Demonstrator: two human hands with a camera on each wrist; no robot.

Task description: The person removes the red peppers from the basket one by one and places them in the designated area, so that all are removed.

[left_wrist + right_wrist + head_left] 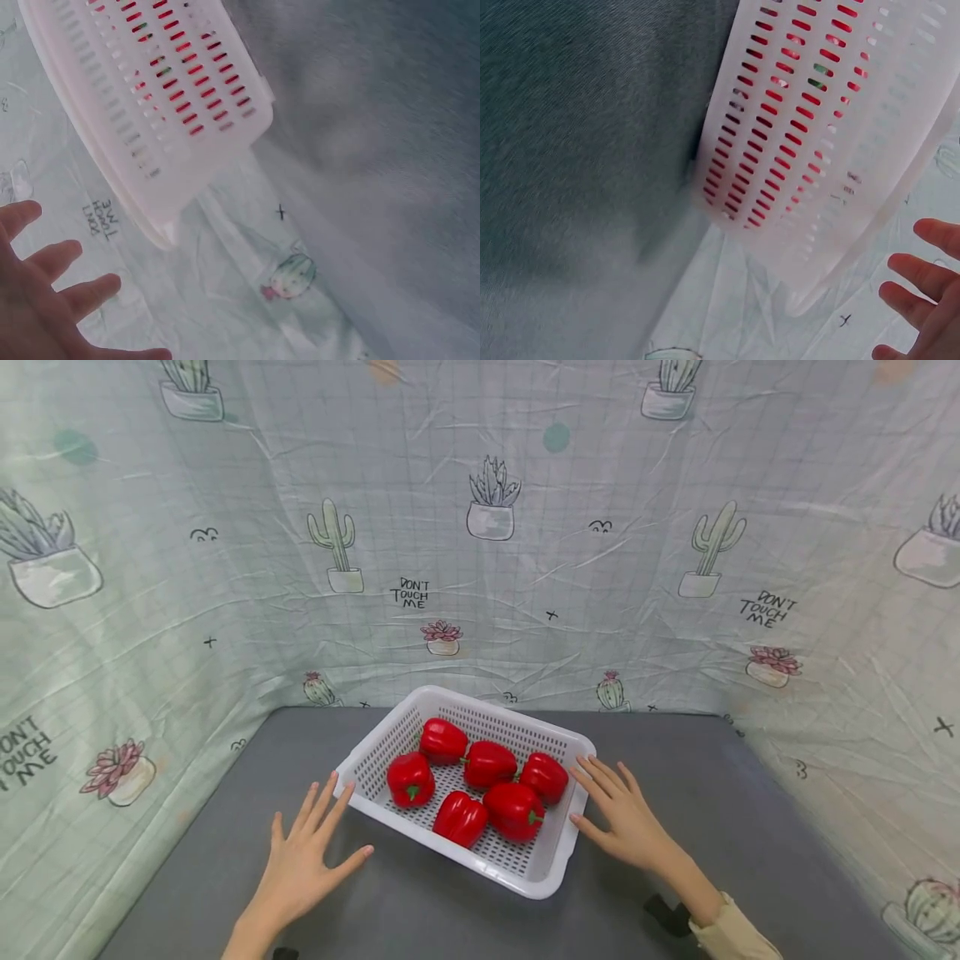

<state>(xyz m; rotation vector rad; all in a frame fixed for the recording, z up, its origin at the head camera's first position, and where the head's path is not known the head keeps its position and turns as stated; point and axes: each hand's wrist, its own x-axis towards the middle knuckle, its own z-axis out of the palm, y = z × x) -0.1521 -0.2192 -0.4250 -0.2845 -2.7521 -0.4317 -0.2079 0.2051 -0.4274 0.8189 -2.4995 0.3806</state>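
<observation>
A white slotted plastic basket [480, 858] sits askew on the grey table, with several glossy red bell peppers [514, 811] lying in it. Some peppers show green stems. My left hand [300, 864] is spread near the basket's left corner, fingers straight and holding nothing. On the other side my right hand [622, 818] hovers by the right rim, fingers extended; whether its fingertips touch the rim cannot be told from the head view. In the left wrist view the fingers [90, 296] stand apart from the basket wall [150, 112]. The right wrist view likewise shows a gap between fingers [922, 277] and basket.
Behind and on both sides hangs a pale curtain [562, 635] printed with potted cacti and lettering. Grey table surface [675, 760] surrounds the basket. A dark band [667, 917] shows near the right wrist.
</observation>
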